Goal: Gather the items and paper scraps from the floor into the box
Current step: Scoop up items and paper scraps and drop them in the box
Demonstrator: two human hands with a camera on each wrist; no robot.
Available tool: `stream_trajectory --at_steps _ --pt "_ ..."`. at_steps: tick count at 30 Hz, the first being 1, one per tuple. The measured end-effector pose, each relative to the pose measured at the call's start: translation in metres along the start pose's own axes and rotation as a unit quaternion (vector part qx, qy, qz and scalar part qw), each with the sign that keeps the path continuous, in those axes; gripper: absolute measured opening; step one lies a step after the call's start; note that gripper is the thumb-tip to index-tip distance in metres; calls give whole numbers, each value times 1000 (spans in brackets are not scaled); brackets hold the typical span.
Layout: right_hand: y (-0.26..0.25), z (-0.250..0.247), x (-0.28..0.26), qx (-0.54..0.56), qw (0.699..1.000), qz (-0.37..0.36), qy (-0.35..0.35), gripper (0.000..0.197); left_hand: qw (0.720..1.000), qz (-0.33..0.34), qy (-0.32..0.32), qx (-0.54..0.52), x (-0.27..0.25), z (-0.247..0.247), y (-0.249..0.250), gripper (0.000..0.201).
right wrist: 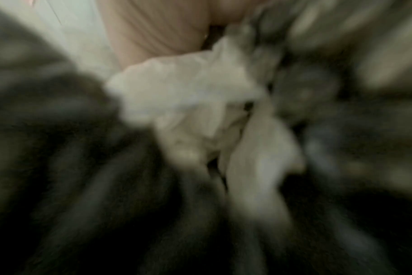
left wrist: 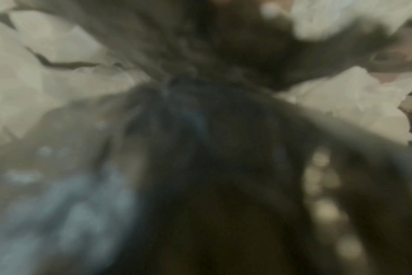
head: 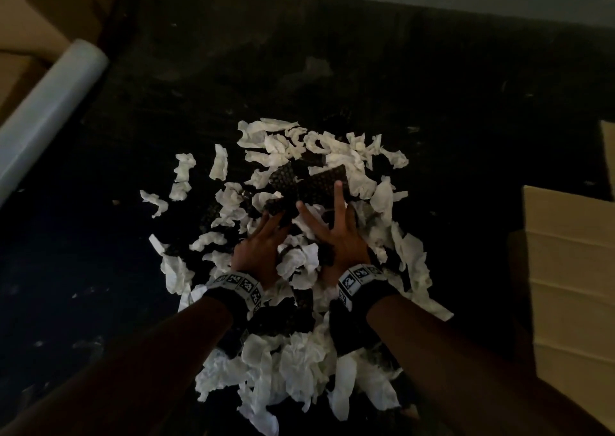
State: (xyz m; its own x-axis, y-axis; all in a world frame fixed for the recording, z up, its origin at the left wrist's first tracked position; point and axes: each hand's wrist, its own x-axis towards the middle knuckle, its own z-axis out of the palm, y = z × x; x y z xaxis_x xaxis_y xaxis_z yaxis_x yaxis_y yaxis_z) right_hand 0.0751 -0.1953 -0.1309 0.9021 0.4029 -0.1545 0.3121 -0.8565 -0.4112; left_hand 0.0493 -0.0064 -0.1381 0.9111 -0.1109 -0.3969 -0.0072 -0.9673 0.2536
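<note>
A heap of white paper scraps (head: 293,362) lies on the dark floor, mixed with black dotted sheets (head: 319,182). Both my hands are pushed into the middle of the heap, side by side. My left hand (head: 266,232) lies flat on the scraps, its fingertips hidden under a black sheet. My right hand (head: 321,202) has its fingers spread and straight, with one fingertip resting on the black dotted sheet. The left wrist view is blurred, with pale scraps (left wrist: 35,78) and dark material. The right wrist view is equally blurred, with a white scrap (right wrist: 188,93) close in front.
A cardboard box (head: 569,269) stands at the right edge, beside the heap. More cardboard (head: 40,19) and a roll of clear film (head: 50,109) lie at the upper left. The dark floor (head: 366,69) runs back to a grey wall.
</note>
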Motion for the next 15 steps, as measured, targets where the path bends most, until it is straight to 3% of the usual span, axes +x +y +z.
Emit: stream_trajectory --at_steps 4,7,9,12,15 --pt "5 -3 15 -82 997 13 -9 123 1000 11 13 -5 2 2 -2 66" --pt "17 7 32 -130 988 22 -79 132 1000 13 12 -11 1 -1 0 64" --pt "22 13 38 -151 981 20 -120 128 1000 12 12 -10 0 -2 0 65" --pt "21 14 32 -140 984 17 -113 104 999 20 25 -25 -2 -2 0 67" --pt "18 14 22 -114 985 32 -123 102 999 21 15 -21 -2 -4 0 67"
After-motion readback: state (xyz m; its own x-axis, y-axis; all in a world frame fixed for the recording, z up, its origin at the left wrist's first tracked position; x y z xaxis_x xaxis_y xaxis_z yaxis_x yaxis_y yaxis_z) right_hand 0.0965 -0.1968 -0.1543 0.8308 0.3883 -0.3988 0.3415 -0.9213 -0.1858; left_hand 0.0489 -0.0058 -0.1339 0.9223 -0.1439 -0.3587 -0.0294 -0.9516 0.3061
